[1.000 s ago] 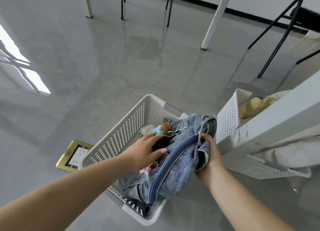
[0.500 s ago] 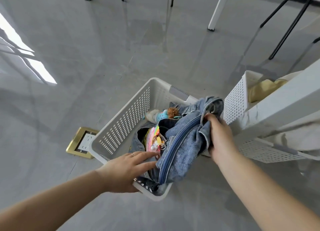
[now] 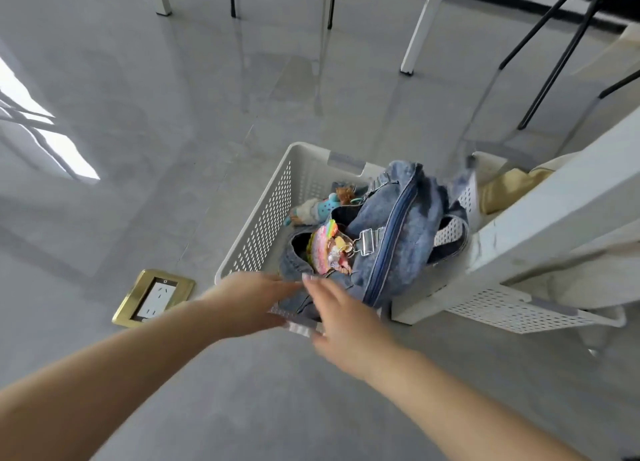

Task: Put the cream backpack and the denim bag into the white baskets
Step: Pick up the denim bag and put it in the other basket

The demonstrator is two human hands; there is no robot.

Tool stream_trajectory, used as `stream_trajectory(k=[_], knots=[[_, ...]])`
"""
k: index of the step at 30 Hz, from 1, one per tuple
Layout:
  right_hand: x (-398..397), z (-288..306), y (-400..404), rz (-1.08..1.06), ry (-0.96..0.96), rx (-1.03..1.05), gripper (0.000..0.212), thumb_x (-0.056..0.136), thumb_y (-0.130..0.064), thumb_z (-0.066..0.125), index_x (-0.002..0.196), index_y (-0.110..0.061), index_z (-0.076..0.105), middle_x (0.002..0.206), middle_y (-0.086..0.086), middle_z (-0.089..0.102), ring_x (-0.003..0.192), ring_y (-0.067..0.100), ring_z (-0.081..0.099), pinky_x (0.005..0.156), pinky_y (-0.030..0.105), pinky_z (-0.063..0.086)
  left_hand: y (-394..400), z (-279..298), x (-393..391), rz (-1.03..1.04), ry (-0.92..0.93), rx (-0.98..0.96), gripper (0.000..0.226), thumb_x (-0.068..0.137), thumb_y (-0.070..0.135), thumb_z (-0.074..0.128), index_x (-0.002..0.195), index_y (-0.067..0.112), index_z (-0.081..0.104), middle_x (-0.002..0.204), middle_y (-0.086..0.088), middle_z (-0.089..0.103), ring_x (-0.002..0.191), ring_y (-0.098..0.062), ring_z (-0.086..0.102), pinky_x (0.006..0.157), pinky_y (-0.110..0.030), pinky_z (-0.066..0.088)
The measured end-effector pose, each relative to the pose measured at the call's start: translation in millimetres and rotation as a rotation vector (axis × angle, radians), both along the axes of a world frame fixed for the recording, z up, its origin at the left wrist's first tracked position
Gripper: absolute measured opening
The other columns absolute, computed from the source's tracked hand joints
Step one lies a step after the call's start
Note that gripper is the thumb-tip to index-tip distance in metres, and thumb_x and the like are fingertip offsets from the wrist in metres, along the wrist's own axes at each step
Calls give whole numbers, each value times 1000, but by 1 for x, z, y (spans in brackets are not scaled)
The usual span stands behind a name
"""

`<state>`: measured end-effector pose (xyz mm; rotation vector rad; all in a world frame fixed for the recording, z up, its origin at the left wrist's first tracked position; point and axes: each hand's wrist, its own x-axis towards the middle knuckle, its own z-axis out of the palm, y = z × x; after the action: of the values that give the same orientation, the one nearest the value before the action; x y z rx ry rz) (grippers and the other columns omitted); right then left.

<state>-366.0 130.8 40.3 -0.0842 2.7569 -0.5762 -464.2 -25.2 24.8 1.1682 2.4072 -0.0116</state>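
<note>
The denim bag [image 3: 391, 239] lies in the left white basket [image 3: 263, 215] on the floor, its mouth gaping, with colourful charms and a small plush toy beside it. My left hand [image 3: 249, 301] hovers at the basket's near rim, fingers stretched toward the bag. Just right of it is my right hand [image 3: 343, 315], fingers spread by the bag's lower edge. Both hands are blurred and grip nothing. The cream backpack [image 3: 505, 190] sits in the right white basket [image 3: 502, 310], mostly hidden by a white beam.
A white table beam [image 3: 561, 204] crosses over the right basket. A brass floor socket [image 3: 154, 298] lies left of the left basket. White table legs [image 3: 420, 24] and black chair legs [image 3: 554, 52] stand on the grey floor beyond.
My right hand has let go of the denim bag and drawn back to the near rim beside my left hand. The bag has settled deeper into the basket.
</note>
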Motion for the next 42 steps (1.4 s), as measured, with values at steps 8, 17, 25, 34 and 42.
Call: stream_trajectory(k=[8, 17, 25, 34, 42], knots=[[-31, -39, 8, 151, 2, 269, 47, 76, 9, 50, 118, -11, 50, 99, 17, 66, 89, 38, 65, 57, 35, 37, -14, 6, -28, 102, 65, -164, 30, 97, 45, 41, 125, 46, 53, 128, 21, 58, 119, -5, 54, 94, -24, 46], [-90, -23, 79, -98, -63, 459, 40, 82, 7, 47, 118, -8, 56, 114, 15, 63, 106, 36, 60, 73, 39, 45, 85, -14, -69, 285, 154, -6, 20, 94, 19, 44, 96, 26, 63, 105, 1, 68, 99, -24, 64, 94, -38, 47], [-94, -17, 111, -215, -292, 616, 39, 85, 2, 48, 120, -10, 61, 124, 10, 62, 114, 31, 58, 86, 37, 48, 137, -19, -60, 239, 153, 33, 26, 92, 5, 42, 93, 23, 62, 107, -2, 68, 102, -28, 63, 114, -49, 28], [-81, -8, 129, -193, -417, 708, 39, 89, -4, 44, 124, -12, 59, 132, 7, 59, 121, 28, 55, 92, 37, 47, 167, -12, -33, 221, 139, 10, 21, 96, 11, 43, 93, 17, 63, 104, -8, 69, 99, -32, 64, 111, -52, 32], [-73, -9, 132, -189, -327, 693, 36, 92, -12, 43, 126, -11, 53, 131, 11, 57, 120, 31, 54, 92, 38, 45, 165, -15, -32, 221, 88, 54, 15, 96, 18, 46, 96, 16, 61, 108, -6, 68, 105, -30, 61, 112, -49, 26]])
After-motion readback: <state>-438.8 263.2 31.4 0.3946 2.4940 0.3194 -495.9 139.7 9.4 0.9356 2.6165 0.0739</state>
